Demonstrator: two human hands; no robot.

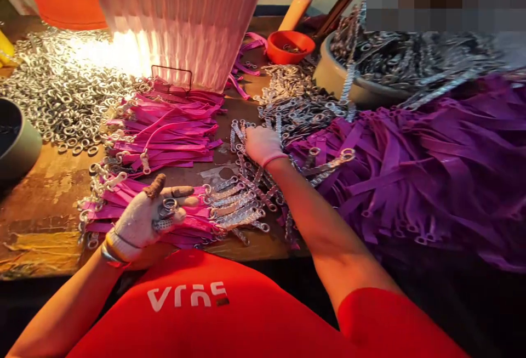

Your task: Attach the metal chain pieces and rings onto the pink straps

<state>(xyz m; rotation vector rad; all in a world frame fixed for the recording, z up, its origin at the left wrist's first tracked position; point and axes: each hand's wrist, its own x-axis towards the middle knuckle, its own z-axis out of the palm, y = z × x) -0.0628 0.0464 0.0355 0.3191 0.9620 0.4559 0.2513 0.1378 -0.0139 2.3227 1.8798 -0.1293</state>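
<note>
My left hand (143,215), in a pale glove with brown-stained fingertips, is palm up, with small metal rings (167,208) held in the palm. It is over pink straps (197,221) that have silver braided pieces (236,204) at their right ends. My right hand (263,144), also gloved, reaches into a pile of silver braided pieces (296,114) at the centre. Its fingers are curled together, and what they pinch is hidden. More pink straps (181,133) lie in a row behind my left hand.
Purple straps (431,166) are heaped on the right, below a large tub (361,89) of silver pieces. Loose rings (61,89) cover the left back, beside a dark-mouthed container (24,144). Further back are a ribbed translucent sheet (184,18) and an orange bowl (283,54).
</note>
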